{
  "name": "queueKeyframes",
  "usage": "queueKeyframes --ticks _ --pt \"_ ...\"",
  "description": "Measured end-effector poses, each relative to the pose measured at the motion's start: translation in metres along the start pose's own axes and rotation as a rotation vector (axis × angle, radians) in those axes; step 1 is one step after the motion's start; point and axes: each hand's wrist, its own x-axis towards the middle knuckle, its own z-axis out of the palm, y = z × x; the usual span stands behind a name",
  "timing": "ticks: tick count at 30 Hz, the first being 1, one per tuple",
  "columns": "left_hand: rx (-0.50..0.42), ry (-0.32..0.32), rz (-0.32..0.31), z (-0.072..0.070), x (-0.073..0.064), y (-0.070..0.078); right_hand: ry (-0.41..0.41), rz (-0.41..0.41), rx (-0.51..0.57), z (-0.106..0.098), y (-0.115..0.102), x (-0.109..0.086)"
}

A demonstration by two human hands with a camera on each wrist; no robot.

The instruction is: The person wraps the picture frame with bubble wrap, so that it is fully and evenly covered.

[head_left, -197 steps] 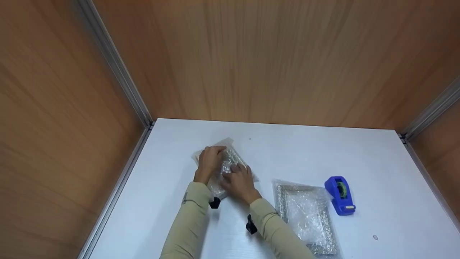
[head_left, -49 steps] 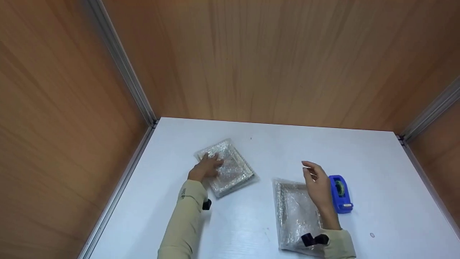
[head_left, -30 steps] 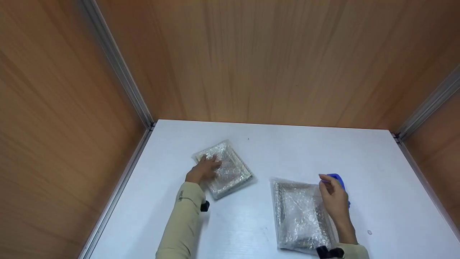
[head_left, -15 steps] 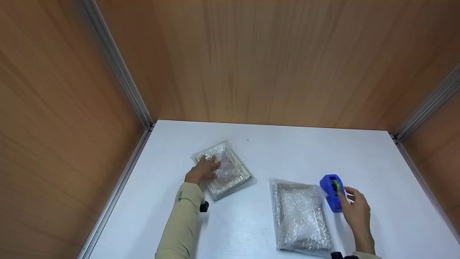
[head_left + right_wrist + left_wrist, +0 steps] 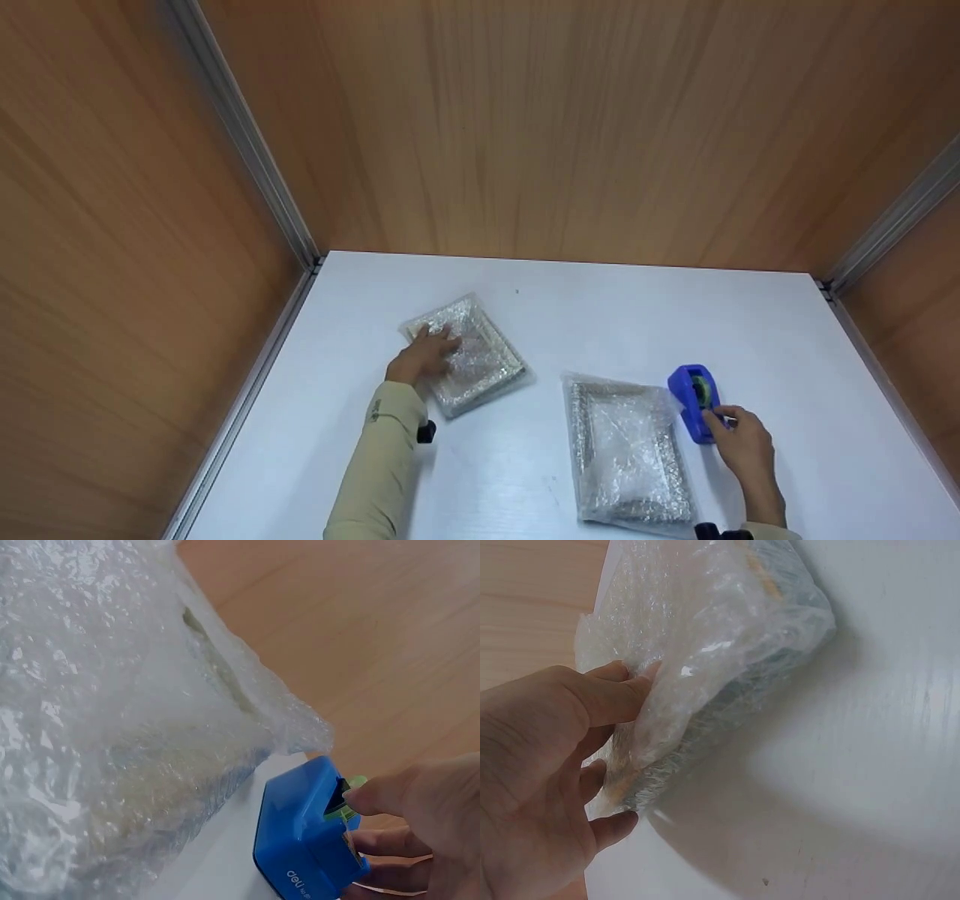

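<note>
Toward the left of the table lies a flat frame-like package [image 5: 480, 360] in bubble wrap, tilted on the surface. My left hand [image 5: 424, 356] rests on its left side with fingers spread; in the left wrist view the fingertips touch the bubble wrap [image 5: 705, 637] near its edge. At the right stands a blue tape dispenser [image 5: 686, 394] with a green roll. My right hand [image 5: 746, 442] has thumb and fingers curled at its near right side. In the right wrist view the thumb [image 5: 382, 795] meets the green roll; whether tape is pinched is hidden.
A second bubble-wrapped frame [image 5: 630, 450] lies just left of the dispenser, its wrap edge close to it. The white table [image 5: 585, 315] ends at wood-grain panels [image 5: 562, 135] at the back and sides.
Both hands worked on the left package earlier. My right hand has since moved right to the dispenser, which shifted slightly left, and its fingers have closed in. My left hand stays on the package.
</note>
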Motion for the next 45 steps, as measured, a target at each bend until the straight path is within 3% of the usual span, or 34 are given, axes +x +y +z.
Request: queueKeyframes --ticks 19,30,39,45 --pt "0.012 -0.014 0.019 0.0011 0.0052 -0.001 -0.035 0.045 -0.032 -0.0081 0.0022 0.0077" --pt "0.0 -0.01 0.01 0.0021 0.007 -0.0005 -0.013 0.062 -0.011 -0.0079 0.0036 0.0068" --pt "0.003 -0.011 0.008 0.0004 0.0056 -0.0003 -0.025 0.102 0.093 -0.0046 0.0074 0.0044" --pt "0.037 -0.006 0.005 -0.0005 0.0072 -0.0022 -0.01 0.071 0.131 -0.0018 0.0086 0.003"
